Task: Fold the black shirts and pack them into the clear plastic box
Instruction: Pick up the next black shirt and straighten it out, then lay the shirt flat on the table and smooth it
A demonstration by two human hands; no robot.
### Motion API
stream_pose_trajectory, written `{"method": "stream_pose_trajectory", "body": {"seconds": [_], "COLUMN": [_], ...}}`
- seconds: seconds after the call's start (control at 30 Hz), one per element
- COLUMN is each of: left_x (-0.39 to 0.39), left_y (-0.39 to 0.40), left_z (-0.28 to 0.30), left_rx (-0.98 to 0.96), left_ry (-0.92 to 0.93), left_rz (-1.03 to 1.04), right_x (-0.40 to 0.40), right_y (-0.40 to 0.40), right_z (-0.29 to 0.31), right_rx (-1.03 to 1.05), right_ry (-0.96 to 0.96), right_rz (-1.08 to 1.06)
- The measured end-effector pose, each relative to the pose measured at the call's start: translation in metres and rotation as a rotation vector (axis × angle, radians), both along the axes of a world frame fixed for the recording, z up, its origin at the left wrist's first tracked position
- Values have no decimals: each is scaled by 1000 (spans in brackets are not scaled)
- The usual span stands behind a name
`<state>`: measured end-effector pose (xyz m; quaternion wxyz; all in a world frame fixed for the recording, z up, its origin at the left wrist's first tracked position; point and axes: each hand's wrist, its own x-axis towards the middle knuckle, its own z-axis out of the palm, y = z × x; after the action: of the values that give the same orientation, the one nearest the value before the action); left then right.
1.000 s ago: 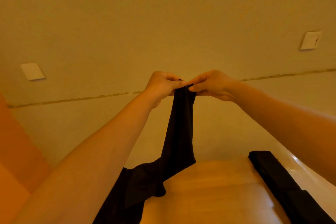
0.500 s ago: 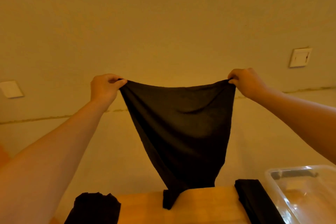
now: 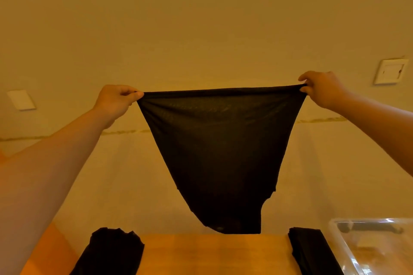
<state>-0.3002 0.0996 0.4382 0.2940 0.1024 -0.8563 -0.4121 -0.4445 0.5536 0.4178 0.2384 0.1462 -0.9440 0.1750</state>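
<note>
- Fingers (image 3: 131, 95) of the left hand (image 3: 115, 101) pinch one top corner of the black shirt (image 3: 220, 152), thumb and forefinger meeting on the fabric; the right hand (image 3: 321, 88) grips the opposite corner the same way, its fingers curled round the hem.
- Nearest the camera, both forearms reach up and outward, raised well above the wooden table (image 3: 212, 254), hands well apart so the top edge between them is pulled nearly straight.
- On the table at the lower left lies a crumpled dark garment (image 3: 111, 250), and at the lower right a folded black shirt (image 3: 310, 250) lies just beside the clear plastic box (image 3: 368, 245), which appears to hold little or nothing so far.
- Further out, the held shirt hangs in the air as a tapering sheet, its lower end reaching down to about the table's far edge; whether it touches there I cannot tell.
- Behind it are the pale wall and two wall plates (image 3: 390, 71).
- Likely risks: the thin fabric is held only by small corner pinches, so a slip at either hand would drop one side and bunch the cloth; lowering it unevenly could set in creases or drag it over the folded shirt and disturb that fold.
</note>
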Motion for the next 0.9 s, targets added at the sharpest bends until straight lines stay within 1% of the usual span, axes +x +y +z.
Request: {"method": "stream_pose_trajectory", "body": {"seconds": [0.07,0.13,0.3,0.43,0.57,0.7,0.83,0.9], "left_x": [-1,-2,0,8,38,83,134,159], "left_y": [-1,-4,-8,-9,-8,-18,-26,-27], "left_z": [-5,-12,-36,-60,-86,-122,-165,-184], "left_rx": [-1,-3,60,161,271,297,318,298], "left_ry": [-53,-111,-191,-196,-191,-249,-331,-379], "left_rz": [3,-8,-60,-106,-153,-154,-155,-173], "right_x": [-1,-1,8,30,76,136,195,224], "right_y": [1,6,17,24,34,37,35,33], "right_z": [-5,-12,-34,-53,-78,-108,-148,-169], "right_rx": [57,63,-55,-153,-275,-349,-335,-314], "right_ry": [-74,-139,-254,-315,-407,-510,-596,-644], "right_rz": [19,32,61,83,114,145,127,107]}}
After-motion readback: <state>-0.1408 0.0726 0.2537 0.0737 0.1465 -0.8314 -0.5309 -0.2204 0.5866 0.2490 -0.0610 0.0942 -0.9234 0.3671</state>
